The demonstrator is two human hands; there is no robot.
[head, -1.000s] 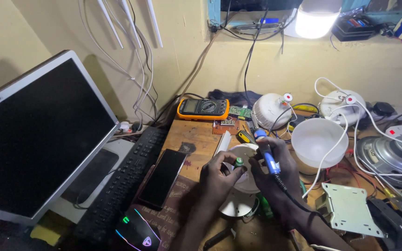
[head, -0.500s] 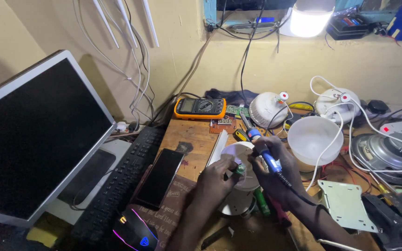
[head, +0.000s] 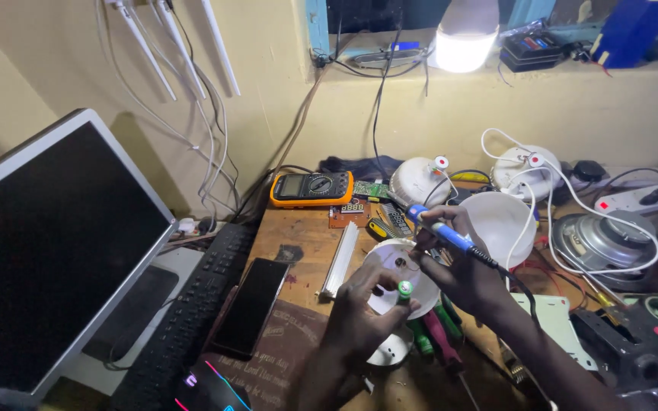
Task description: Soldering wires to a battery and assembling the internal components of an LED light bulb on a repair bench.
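Nearest to us a computer mouse [head: 209, 390] with coloured lights sits at the bottom edge, and a dark phone [head: 250, 306] lies face up just beyond it beside a black keyboard [head: 190, 320].

Our left hand [head: 365, 312] is curled around the near edge of a round white lamp disc [head: 403, 274], and its fingertips are pinched on a small green-tipped piece [head: 404, 289] over that disc. Our right hand [head: 462, 262] is closed around a blue-handled soldering iron [head: 442, 230], whose dark cord runs back over the wrist. The disc rests on the wooden bench between the two hands, above a smaller white cap [head: 390, 352] and several screwdrivers [head: 436, 335] with green and red handles.

Just past the right hand stands a white bowl-shaped lamp cover [head: 506, 221], open side up; a white wire crosses its rim, and we cannot tell what lies inside. To its right is a metal speaker cone [head: 602, 242].

Farther back lie an orange multimeter [head: 311, 187] and two white domed lamp housings [head: 420, 181]. A lit bulb [head: 465, 36] glows on the ledge above.
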